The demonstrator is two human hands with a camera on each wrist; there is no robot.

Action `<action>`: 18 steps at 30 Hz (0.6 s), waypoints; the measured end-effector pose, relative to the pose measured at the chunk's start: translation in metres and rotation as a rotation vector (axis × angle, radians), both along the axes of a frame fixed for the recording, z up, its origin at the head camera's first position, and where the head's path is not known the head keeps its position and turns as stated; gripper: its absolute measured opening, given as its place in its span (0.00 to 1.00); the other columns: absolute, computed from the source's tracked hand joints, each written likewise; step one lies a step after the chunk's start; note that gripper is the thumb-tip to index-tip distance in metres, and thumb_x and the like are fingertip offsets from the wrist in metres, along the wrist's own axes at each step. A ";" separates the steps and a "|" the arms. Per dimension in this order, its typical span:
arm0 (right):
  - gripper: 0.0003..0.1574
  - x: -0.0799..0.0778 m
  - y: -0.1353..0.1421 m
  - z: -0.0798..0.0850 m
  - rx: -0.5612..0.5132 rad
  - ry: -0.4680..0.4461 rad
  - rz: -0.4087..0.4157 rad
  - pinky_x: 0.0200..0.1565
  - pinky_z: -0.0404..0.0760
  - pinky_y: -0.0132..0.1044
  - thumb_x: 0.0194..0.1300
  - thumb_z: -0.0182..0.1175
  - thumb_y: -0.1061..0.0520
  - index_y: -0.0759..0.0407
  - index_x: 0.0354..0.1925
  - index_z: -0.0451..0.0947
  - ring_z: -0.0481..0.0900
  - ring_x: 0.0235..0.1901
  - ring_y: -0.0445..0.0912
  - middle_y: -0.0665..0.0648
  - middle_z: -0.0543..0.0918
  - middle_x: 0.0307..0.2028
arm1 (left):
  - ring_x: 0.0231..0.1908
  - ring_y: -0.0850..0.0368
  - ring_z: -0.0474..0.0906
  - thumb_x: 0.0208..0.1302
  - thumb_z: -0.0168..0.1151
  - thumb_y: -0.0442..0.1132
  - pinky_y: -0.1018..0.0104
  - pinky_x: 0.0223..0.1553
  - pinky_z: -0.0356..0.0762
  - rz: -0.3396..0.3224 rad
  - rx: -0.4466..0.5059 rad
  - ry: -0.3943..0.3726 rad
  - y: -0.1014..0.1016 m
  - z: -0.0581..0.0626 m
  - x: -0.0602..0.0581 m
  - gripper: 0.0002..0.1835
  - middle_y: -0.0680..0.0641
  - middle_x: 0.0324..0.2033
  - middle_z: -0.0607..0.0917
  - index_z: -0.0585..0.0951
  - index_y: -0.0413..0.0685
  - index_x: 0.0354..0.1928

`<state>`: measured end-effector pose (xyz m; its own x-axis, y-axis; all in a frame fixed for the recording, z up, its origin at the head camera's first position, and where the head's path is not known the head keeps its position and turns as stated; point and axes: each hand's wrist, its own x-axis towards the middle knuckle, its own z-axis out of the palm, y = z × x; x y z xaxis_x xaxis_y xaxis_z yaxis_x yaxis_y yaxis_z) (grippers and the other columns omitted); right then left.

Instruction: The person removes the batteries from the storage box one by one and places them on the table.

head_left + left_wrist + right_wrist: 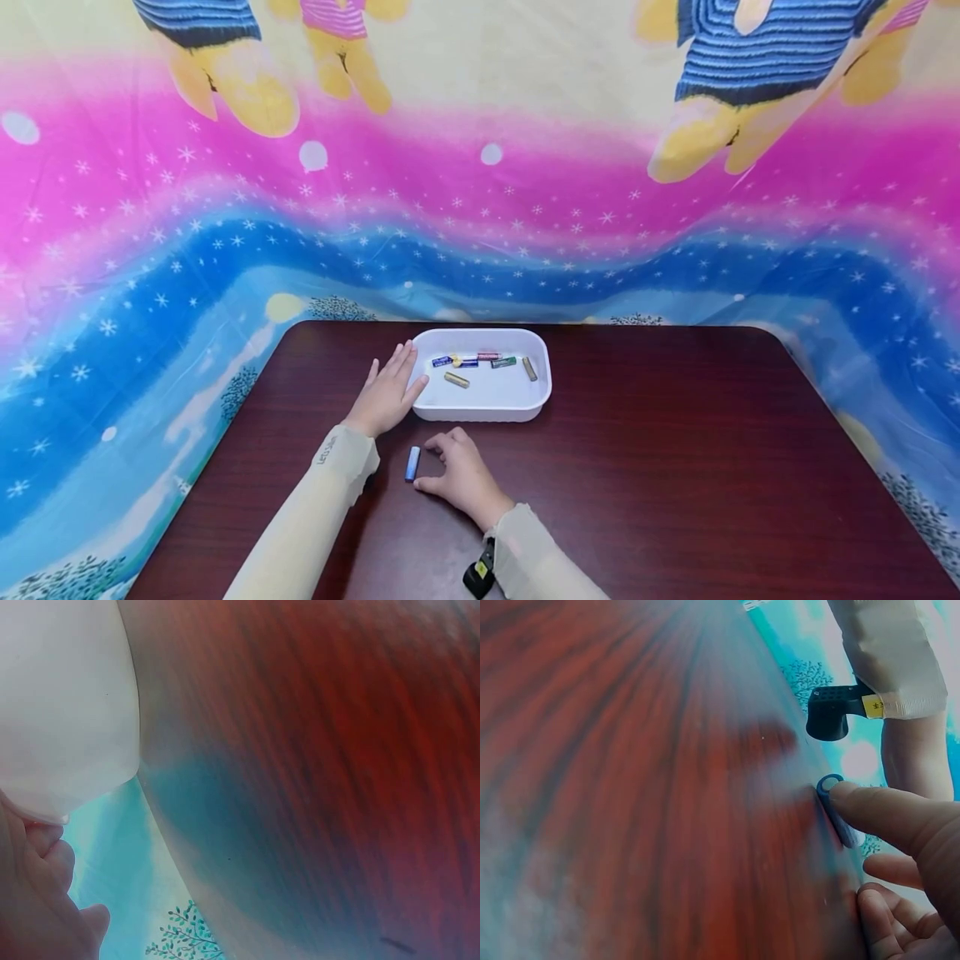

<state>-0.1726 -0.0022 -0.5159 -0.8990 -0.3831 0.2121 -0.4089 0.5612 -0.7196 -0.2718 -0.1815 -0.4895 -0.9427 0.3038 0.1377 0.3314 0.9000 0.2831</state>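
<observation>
In the head view, my left hand (384,393) rests against the left side of a white plastic tray (480,413), fingers fairly straight and thumb over the rim. Several small batteries lie in the tray, among them a gold battery (457,380), a green battery (503,362) and a red battery (490,356). On the table in front of the tray lies a blue battery (412,464). My right hand (463,475) is just right of it, thumb and forefinger spread apart. The right wrist view has the thumb at the end of the blue battery (843,826); whether they touch is unclear.
The tray stands on a dark red-brown wooden table (675,467), near its back edge. Behind the table hangs a patterned cloth (480,208) in pink and blue. A black wrist camera (478,575) sits under the right sleeve.
</observation>
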 end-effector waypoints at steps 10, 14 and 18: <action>0.21 -0.001 0.005 0.002 -0.056 0.016 0.013 0.36 0.74 0.27 0.49 0.72 0.54 0.58 0.42 0.80 0.74 0.32 0.42 0.52 0.74 0.35 | 0.72 0.54 0.39 0.69 0.28 0.66 0.43 0.68 0.38 0.001 0.006 -0.003 0.000 0.000 0.001 0.40 0.50 0.73 0.47 0.50 0.47 0.73; 0.18 -0.001 0.007 0.005 -0.055 0.016 0.022 0.36 0.74 0.26 0.50 0.71 0.54 0.56 0.41 0.80 0.74 0.31 0.42 0.51 0.75 0.34 | 0.72 0.54 0.40 0.70 0.29 0.65 0.43 0.68 0.39 0.002 0.000 0.002 0.000 0.001 0.001 0.39 0.50 0.73 0.47 0.50 0.47 0.73; 0.15 -0.001 0.010 0.009 -0.063 0.021 0.022 0.35 0.74 0.26 0.52 0.69 0.55 0.55 0.40 0.81 0.74 0.31 0.40 0.49 0.75 0.33 | 0.72 0.56 0.37 0.69 0.28 0.66 0.45 0.68 0.34 0.004 0.015 -0.011 0.000 0.001 0.001 0.40 0.51 0.73 0.46 0.49 0.47 0.73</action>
<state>-0.1733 0.0079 -0.5068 -0.8856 -0.3884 0.2547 -0.4360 0.5060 -0.7443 -0.2706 -0.1816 -0.4882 -0.9453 0.2985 0.1319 0.3250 0.8969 0.2998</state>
